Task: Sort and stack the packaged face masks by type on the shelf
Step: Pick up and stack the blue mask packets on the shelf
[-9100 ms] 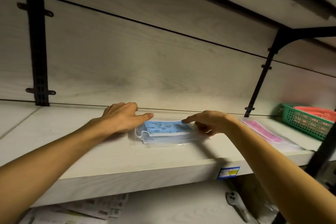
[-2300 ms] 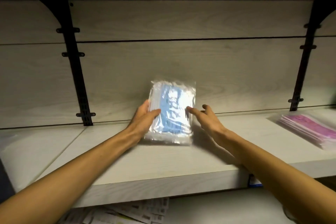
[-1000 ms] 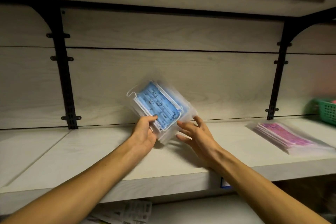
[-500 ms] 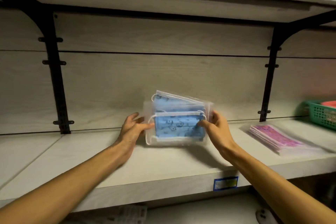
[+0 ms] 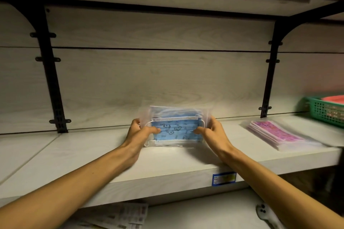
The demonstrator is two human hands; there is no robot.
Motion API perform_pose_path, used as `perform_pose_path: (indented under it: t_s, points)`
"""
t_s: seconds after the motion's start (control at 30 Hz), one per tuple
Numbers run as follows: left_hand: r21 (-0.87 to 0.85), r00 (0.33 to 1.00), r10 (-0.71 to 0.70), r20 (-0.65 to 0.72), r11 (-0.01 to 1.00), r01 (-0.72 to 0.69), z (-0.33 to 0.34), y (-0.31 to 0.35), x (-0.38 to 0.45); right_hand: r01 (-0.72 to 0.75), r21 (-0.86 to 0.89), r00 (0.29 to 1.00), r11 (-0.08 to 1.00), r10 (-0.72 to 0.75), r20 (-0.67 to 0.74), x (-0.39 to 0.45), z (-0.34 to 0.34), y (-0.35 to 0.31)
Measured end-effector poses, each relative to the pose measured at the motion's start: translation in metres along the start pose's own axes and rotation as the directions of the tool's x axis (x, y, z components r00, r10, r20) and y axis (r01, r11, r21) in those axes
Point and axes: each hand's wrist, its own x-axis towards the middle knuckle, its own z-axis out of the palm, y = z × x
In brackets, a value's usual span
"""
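Our left hand (image 5: pixel 138 133) and right hand (image 5: pixel 211 132) grasp the blue mask packs (image 5: pixel 176 128) from either side, thumbs pressed on the front face and fingers curled behind the ends. We hold the bundle upright on its long edge, its lower edge at the surface of the shelf (image 5: pixel 167 165), about midway along it. The packs are thin, clear, glossy plastic sleeves, slightly crumpled at the edges. The front mask is pale blue pleated fabric printed with small dark cartoon figures, with a pale strip along its top edge and white ear loops bunched at both ends. More blue masks stand behind it.

The shelf board is light, matte wood grain with a squared front edge, and a small blue-bordered label (image 5: pixel 224 178) is stuck on that edge below our right wrist. Further right, well apart, we see a flat stack of pink mask packs (image 5: pixel 275 134) in the same clear wrap. Beyond it sits a green plastic mesh basket (image 5: pixel 325 111). Black metal brackets (image 5: pixel 51 72) run up the pale panelled back wall (image 5: pixel 158 76).
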Motion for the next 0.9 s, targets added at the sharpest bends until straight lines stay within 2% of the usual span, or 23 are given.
perform_pose_path:
  t_s: [0.17,0.43,0.63,0.8,0.9]
  points:
    - [0.044,0.998,-0.012,0.054,0.999,0.009,-0.002,-0.006,-0.006,-0.019,0.032,0.999,0.999,0.02,-0.035,-0.001,-0.001,0.004]
    - [0.052,1.0,-0.014,-0.014,0.999,0.015,-0.007,-0.007,0.001,-0.06,0.045,0.998,0.997,0.058,0.033,0.003,-0.004,0.005]
    - [0.072,0.998,0.061,0.005,0.996,-0.061,-0.004,-0.006,0.003,-0.134,0.083,0.99,0.988,0.136,-0.023,0.015,-0.005,0.006]
    - [0.029,0.979,0.152,0.139,0.987,-0.157,-0.013,-0.002,0.004,-0.192,0.169,0.979,0.967,0.2,-0.032,0.021,-0.013,0.005]
    - [0.045,0.974,0.163,0.157,0.984,-0.172,-0.017,0.0,0.006,-0.211,0.19,0.975,0.959,0.22,-0.029,0.021,-0.015,0.003]
